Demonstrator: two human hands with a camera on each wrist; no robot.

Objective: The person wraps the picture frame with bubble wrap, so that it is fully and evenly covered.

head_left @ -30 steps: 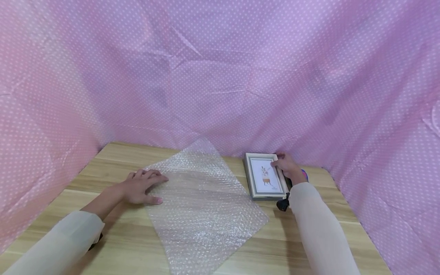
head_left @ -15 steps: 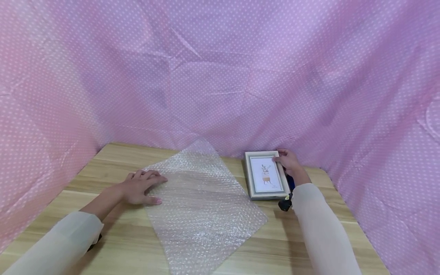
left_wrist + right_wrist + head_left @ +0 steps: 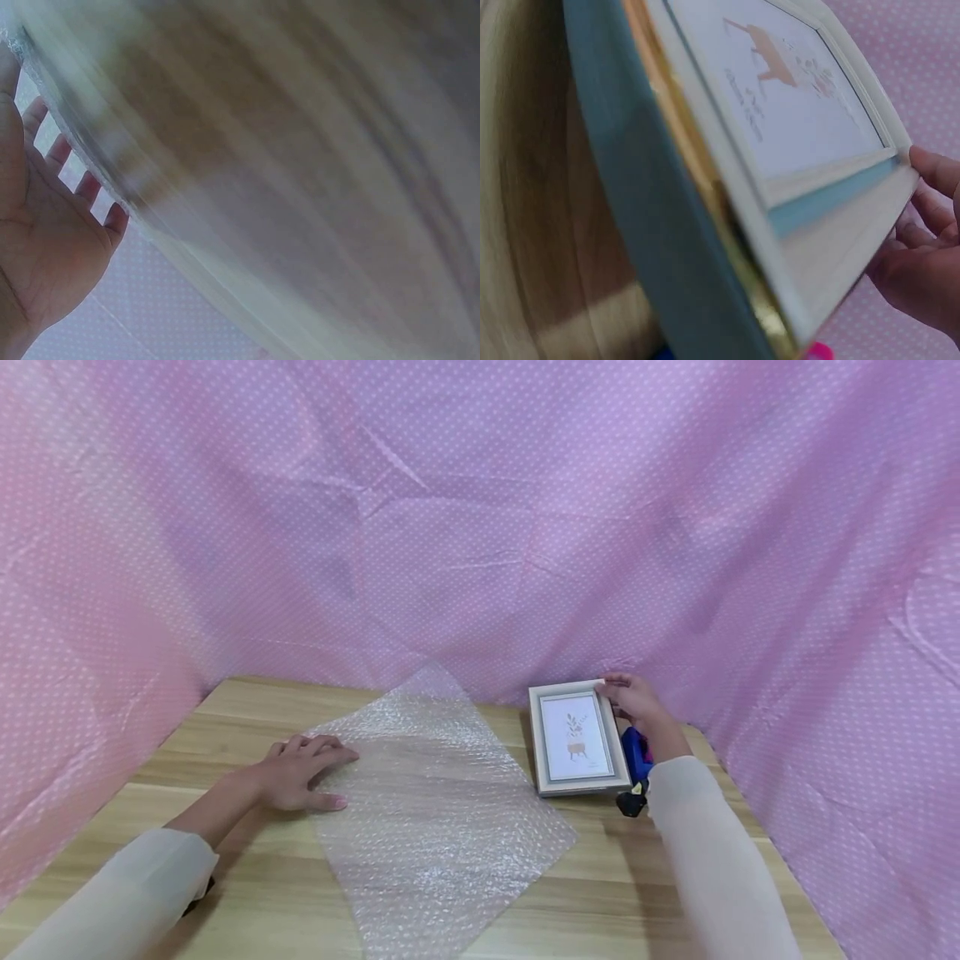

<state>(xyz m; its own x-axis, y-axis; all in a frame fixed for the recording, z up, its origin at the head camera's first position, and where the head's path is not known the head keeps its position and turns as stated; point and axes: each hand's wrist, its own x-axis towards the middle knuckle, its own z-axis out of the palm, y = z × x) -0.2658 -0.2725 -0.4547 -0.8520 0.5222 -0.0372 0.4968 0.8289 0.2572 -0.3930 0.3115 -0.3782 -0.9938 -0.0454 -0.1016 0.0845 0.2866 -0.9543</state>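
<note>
A square of clear bubble wrap [image 3: 442, 810] lies turned cornerwise on the wooden table. My left hand [image 3: 296, 777] rests on its left edge, fingers spread and relaxed; the left wrist view also shows this hand [image 3: 52, 232] by the sheet's edge. Right of the wrap is a pale picture frame [image 3: 546, 739] with a blue-grey side and a plant print. My right hand [image 3: 637, 706] grips its far right corner, thumb on the front. In the right wrist view the picture frame [image 3: 840, 259] stands tilted, its far end raised, with the thumb and fingers at one corner.
A blue and pink object [image 3: 636, 756] sits on the table right of the picture frame, partly hidden by it and the right arm. Pink dotted cloth [image 3: 465, 527] hangs around the back and sides of the table [image 3: 255, 710].
My right hand has moved up slightly, raising the far end of the picture frame. More of the blue object shows beside it. The left hand has stayed on the bubble wrap.
</note>
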